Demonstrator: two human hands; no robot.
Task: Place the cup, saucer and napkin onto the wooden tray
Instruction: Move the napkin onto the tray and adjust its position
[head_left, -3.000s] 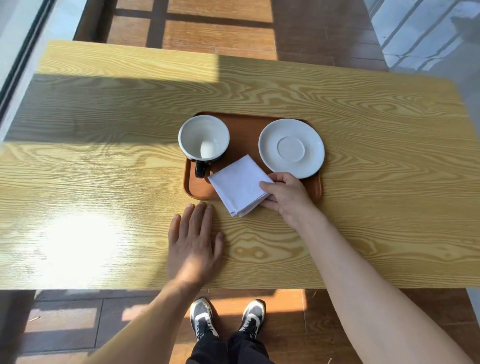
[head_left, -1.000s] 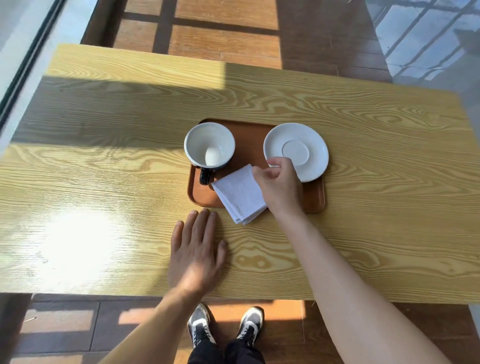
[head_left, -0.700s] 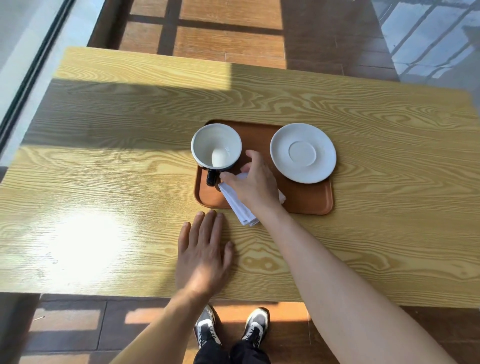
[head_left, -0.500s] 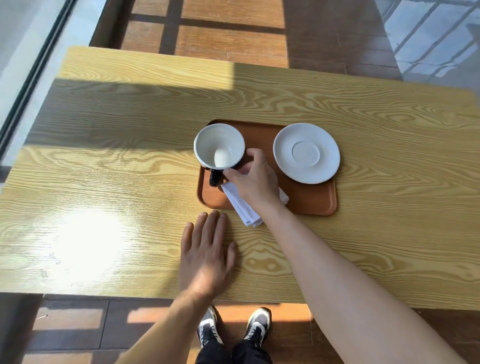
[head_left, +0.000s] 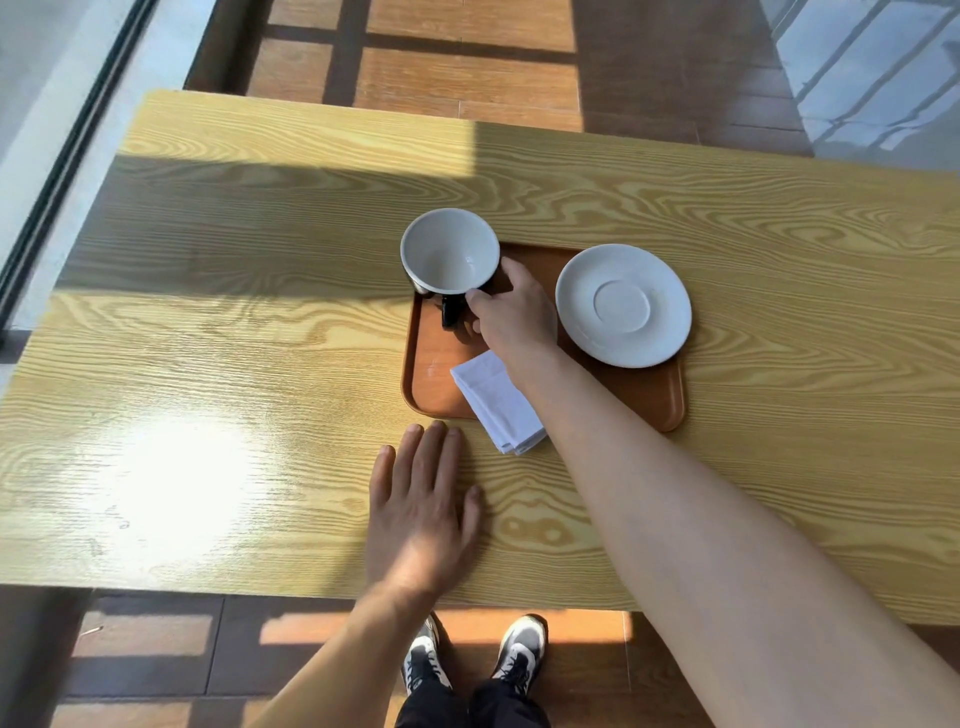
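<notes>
Right hand grip holding cup, napkin beneath forearm, left hand flat, open

Worn on the head, looking steeply forward and down from above the near edge of the wooden table, close enough to fill most of the width with tabletop. Toward 12 o'clock, floor boards beyond the far edge; toward 6 o'clock, both forearms and a pair of shoes under the near edge. Only one view, nothing shared.
</notes>
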